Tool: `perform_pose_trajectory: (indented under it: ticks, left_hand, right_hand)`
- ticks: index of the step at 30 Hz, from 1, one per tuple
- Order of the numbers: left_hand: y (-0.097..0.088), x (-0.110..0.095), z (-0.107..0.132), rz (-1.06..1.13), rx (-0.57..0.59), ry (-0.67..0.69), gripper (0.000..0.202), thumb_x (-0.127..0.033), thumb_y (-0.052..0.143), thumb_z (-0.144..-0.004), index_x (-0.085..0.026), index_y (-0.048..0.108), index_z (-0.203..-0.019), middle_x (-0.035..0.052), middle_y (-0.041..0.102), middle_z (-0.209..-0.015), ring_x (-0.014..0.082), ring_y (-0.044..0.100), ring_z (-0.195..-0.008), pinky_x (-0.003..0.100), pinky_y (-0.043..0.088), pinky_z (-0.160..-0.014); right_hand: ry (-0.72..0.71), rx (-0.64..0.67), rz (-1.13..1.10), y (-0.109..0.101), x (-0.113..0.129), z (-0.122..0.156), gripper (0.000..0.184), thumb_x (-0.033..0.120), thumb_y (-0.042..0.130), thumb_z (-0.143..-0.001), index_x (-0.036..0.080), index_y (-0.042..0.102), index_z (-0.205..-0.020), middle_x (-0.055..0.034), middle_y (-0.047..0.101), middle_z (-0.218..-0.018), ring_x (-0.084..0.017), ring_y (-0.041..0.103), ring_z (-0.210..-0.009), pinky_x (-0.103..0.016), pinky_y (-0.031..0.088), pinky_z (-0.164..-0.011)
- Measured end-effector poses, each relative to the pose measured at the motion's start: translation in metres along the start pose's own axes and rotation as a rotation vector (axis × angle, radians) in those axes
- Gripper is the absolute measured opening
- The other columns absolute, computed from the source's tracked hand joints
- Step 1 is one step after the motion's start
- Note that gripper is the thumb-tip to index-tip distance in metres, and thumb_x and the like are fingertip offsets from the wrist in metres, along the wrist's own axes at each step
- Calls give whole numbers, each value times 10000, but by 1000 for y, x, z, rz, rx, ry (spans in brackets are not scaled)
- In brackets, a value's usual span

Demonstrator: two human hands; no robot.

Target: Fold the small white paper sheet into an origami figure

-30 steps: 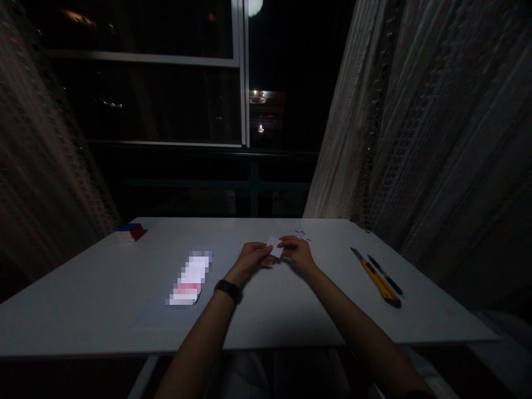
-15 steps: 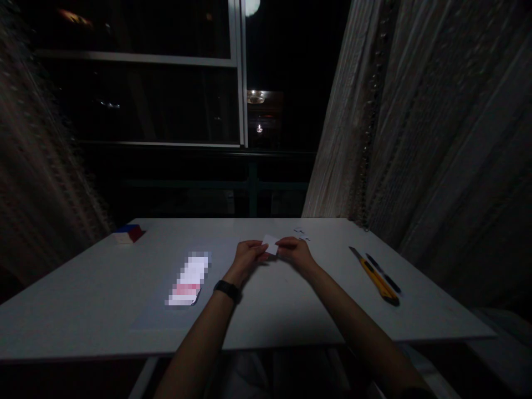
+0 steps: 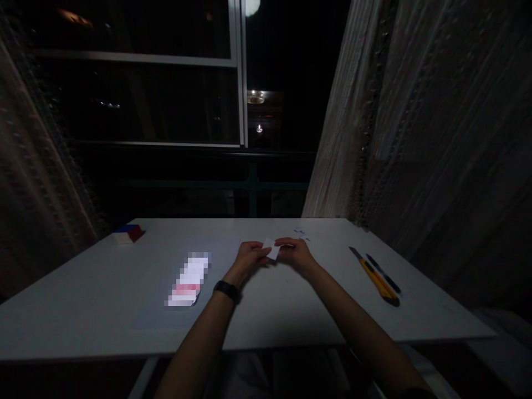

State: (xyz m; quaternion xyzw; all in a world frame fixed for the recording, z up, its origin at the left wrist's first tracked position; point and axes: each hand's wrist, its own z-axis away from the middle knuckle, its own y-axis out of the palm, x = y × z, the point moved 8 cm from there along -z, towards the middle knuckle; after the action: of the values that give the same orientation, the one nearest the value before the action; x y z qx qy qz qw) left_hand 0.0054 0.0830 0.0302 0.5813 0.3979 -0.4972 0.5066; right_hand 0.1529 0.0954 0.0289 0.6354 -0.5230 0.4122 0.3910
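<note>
Pinching a paper slip (image 3: 270, 249), left hand (image 3: 249, 258) and right hand (image 3: 296, 252) grip opposite edges; looks light, flimsy. Edges suit holding.

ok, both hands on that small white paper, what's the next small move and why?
Probably lower the small white paper flat onto the table: left hand and right hand pinch it by opposite edges, tilted just above the surface, and the yellow utility knife lies untouched to the right, so neither hand is free.
</note>
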Motion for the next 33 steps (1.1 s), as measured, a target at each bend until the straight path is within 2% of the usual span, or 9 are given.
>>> perform_pose_trajectory:
  ticks: [4,7,11,17,20,23,33]
  left_hand:
    - [3,0,-1,7,20,-19,197,-185,745,-571,-66,661,-704,98,661,-673,137,606,-550,207,478,-504]
    - [5,0,-2,1,55,-4,192,-194,724,-595,-62,665,-721,101,660,-681,137,605,-560,208,466,-507]
    - [9,1,-4,-30,118,30,200,-221,703,-621,-57,665,-729,81,642,-645,127,593,-550,203,448,-513]
    - [10,3,-4,-96,162,21,266,-285,718,-603,-55,660,-723,62,619,-589,105,551,-491,198,404,-475]
    - [9,3,-4,-110,148,16,281,-281,735,-574,-58,656,-725,63,625,-602,110,553,-492,205,398,-474]
    - [9,1,-3,-118,134,32,301,-242,766,-523,-62,654,-736,61,630,-616,112,555,-505,204,390,-474]
    - [10,-4,1,-70,127,32,360,-256,794,-485,-74,651,-762,63,641,-644,117,567,-515,214,405,-486]
  right_hand:
    - [61,20,1,0,-2,1,297,238,780,-474,161,702,-750,-38,665,-722,-164,612,-639,-315,488,-640]
    - [1,51,51,2,4,1,227,238,786,-468,163,704,-666,-41,661,-754,-170,611,-686,-309,485,-666]
    - [-48,116,105,6,9,2,214,252,790,-479,172,714,-663,-51,658,-801,-182,614,-722,-315,489,-678]
    - [-4,226,115,8,2,1,238,264,799,-474,155,722,-671,-71,659,-803,-195,621,-712,-332,501,-650]
    - [18,262,105,10,-1,2,240,258,803,-468,157,726,-672,-77,661,-814,-198,622,-716,-334,501,-644]
    - [33,262,105,10,-2,2,234,251,805,-465,164,727,-668,-69,662,-790,-192,618,-701,-328,495,-632]
    - [44,244,82,11,1,3,288,234,816,-438,151,725,-698,-62,657,-776,-187,610,-703,-339,485,-654]
